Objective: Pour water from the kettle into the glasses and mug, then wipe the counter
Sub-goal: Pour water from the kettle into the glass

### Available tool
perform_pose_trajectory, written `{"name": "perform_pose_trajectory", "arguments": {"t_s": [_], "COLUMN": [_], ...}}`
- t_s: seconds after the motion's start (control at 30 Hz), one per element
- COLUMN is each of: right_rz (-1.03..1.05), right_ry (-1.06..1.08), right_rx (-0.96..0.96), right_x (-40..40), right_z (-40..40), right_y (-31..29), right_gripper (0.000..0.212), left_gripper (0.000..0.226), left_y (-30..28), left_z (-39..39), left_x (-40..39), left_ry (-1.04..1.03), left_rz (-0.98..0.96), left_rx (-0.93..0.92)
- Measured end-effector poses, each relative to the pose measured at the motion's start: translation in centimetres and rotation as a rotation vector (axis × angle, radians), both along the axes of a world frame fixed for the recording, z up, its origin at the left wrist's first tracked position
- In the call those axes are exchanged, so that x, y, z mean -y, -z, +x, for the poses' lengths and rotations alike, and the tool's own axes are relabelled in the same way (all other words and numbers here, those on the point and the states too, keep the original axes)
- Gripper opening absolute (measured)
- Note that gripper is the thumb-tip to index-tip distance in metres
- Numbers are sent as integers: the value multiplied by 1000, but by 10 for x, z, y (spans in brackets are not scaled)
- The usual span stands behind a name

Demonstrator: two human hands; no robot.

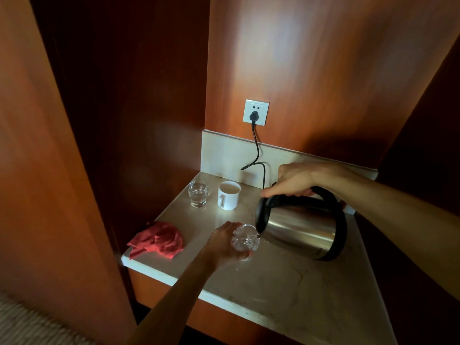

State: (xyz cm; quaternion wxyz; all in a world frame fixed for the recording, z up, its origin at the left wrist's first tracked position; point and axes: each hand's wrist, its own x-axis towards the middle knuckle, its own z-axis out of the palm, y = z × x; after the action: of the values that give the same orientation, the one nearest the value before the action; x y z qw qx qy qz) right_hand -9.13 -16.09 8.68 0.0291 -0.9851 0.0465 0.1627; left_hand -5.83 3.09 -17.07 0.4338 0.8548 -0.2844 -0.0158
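Two hands busy: right hand [295, 179] wrapped round handle of tilted kettle [302, 224], spout at glass [245, 239]; left hand [225, 245] cups glass on worktop [286, 290], fingers partly hidden. Water level unreadable. Base of kettle hidden.

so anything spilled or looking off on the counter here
Possibly a small spill: a wet-looking glint on the counter just in front of the glass that the left hand holds while the kettle pours. It is too faint to be sure. The cloth lies crumpled at the left edge.
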Motion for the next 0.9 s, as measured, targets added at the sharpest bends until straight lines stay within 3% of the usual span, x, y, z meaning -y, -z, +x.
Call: {"name": "perform_pose_trajectory", "arguments": {"t_s": [0.9], "right_rz": [-39], "right_ry": [20], "right_rx": [-102], "right_x": [-13], "right_z": [12], "right_y": [-4], "right_gripper": [58], "left_gripper": [93], "left_y": [7], "left_z": [6], "left_x": [0], "left_ry": [11], "left_rz": [10], "left_rx": [41]}}
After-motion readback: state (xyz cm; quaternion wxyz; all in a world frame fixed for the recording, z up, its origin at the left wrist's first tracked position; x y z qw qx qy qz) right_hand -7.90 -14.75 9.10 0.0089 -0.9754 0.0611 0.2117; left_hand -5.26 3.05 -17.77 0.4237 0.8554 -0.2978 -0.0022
